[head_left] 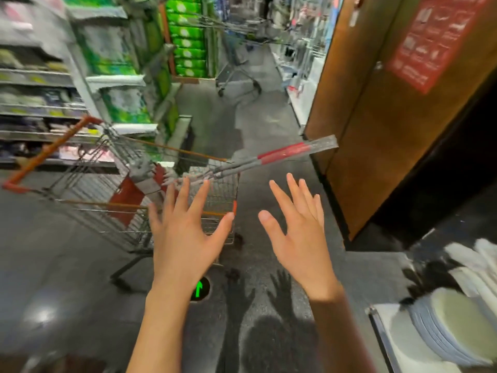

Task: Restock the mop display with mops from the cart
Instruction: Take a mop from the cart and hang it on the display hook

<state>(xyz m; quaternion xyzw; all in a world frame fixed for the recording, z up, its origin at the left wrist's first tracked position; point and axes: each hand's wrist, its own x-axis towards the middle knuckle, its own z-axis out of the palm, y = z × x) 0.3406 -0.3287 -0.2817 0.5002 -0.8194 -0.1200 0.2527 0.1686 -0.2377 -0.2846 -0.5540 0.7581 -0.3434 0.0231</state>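
Mops (269, 156) lie in the cart (129, 211), handles jutting over its far rim; I judge them light, stiff but unwieldy, best taken mid-shaft, while my left hand (185, 235) and right hand (298, 238) hover spread, grasping nothing.

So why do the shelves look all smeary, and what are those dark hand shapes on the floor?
In the head view, the shelves on the left are streaked by motion blur, while the left hand and right hand look sharper. The dark shapes on the floor are their shadows. A bright glare spot sits low on the left, and the wide lens bends the cart.
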